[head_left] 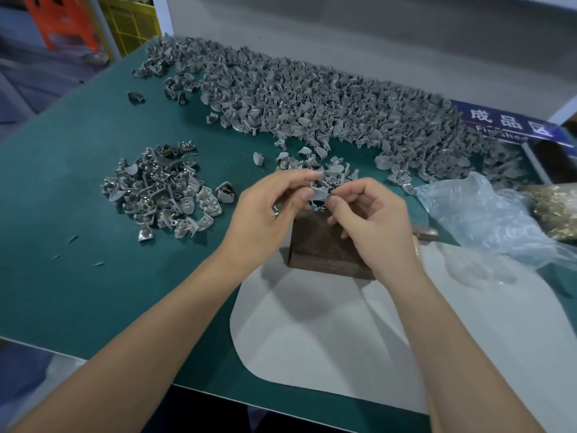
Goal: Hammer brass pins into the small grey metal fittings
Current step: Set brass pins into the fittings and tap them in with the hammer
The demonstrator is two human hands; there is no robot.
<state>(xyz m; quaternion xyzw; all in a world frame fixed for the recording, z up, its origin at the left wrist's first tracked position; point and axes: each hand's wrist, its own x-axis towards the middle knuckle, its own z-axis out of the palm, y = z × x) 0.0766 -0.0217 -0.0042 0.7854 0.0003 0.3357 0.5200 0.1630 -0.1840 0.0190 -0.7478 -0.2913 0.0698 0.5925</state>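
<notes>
My left hand [268, 207] and my right hand [371, 220] meet above a dark brown block [321, 248]. Between their fingertips they pinch one small grey fitting [319, 194]. A brass glint shows under my left fingers, too small to make out. A small pile of fittings with brass pins in them [162, 192] lies at the left. A long heap of plain grey fittings [312, 104] runs along the back of the green table [78, 276]. Loose brass pins [555, 210] lie at the right edge. The hammer head [426, 232] peeks out behind my right hand.
A crumpled clear plastic bag [487, 214] lies at the right beside the pins. A grey mat [343, 339] covers the table's front under the block. A blue sign [505, 126] stands at the back right. A few small slivers [73, 239] lie at the left.
</notes>
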